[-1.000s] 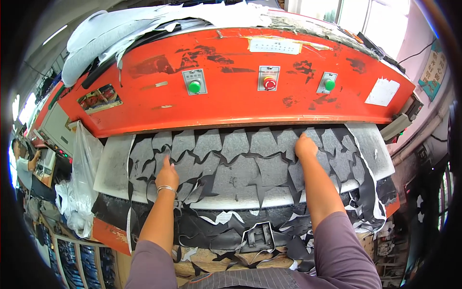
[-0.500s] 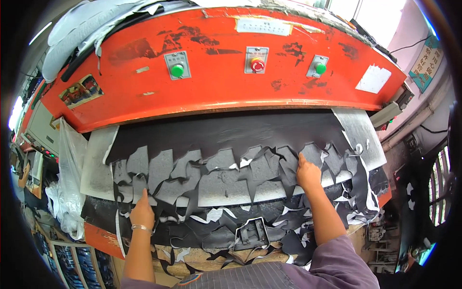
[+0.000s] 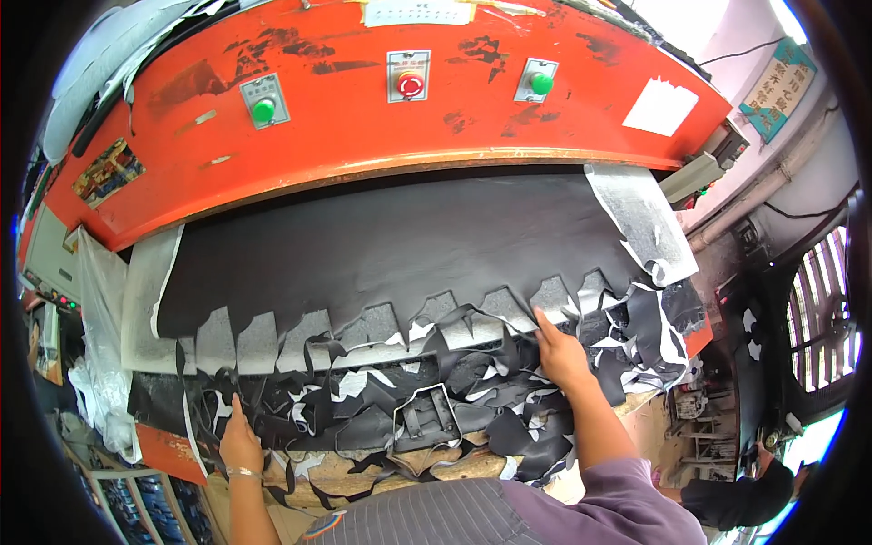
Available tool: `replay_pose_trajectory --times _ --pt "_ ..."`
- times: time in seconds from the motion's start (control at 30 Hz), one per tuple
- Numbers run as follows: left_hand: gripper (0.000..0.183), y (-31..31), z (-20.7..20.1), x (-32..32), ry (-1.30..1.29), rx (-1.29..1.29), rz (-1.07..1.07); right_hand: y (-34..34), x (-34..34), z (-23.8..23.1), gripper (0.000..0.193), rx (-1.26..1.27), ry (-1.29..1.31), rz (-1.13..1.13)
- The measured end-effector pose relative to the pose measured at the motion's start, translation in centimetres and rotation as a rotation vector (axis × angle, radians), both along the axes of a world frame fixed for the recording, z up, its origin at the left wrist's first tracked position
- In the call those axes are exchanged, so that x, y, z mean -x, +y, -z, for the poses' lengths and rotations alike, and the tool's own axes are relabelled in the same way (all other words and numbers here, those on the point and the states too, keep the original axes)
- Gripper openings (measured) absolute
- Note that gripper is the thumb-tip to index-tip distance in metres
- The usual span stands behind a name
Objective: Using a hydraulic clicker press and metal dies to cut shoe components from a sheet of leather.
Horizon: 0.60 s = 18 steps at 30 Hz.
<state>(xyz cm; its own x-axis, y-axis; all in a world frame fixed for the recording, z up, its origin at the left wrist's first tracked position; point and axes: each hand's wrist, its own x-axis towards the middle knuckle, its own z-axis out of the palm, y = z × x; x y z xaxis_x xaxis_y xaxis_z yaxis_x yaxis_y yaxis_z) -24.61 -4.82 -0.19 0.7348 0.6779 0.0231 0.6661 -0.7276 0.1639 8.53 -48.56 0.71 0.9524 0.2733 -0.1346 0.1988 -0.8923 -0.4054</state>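
Head | black sheet (image 3: 391,241) — smooth behind | ragged, notched in front

hands (image 3: 241,445) (image 3: 561,357): 2 | black sheet (image 3: 391,236): 1 | green buttons (image 3: 263,111) (image 3: 541,84): 2 | red button (image 3: 411,85): 1

Below a red machine (image 3: 336,132), a black sheet (image 3: 391,241) lies on a pale board (image 3: 153,277), its near edge cut through with gaps. The right hand (image 3: 561,354) is at that edge; the left hand (image 3: 241,443) is beside dark scraps (image 3: 363,429), its grip unclear.

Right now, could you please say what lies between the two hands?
The head view shows a silver-edged frame and black scraps between the left hand and right hand.
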Motion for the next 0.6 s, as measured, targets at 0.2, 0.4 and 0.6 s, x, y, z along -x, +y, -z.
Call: replay_pose_trajectory --times 0.2,0.4,0.6 --pt "0.053 0.4 -5.7 -1.1 -0.221 -0.149 0.172 -9.5 2.9 -2.7 0.047 -0.859 0.359 0.585" --pt "0.055 -1.5 -6.1 -12.7 -0.482 -0.1 0.333 -8.0 4.2 -3.4 0.027 -0.619 -0.085 0.243" --pt "0.076 -11.6 -3.2 -8.2 0.294 0.141 0.335 9.2 10.0 -7.7 0.025 -0.32 -0.177 -0.844"
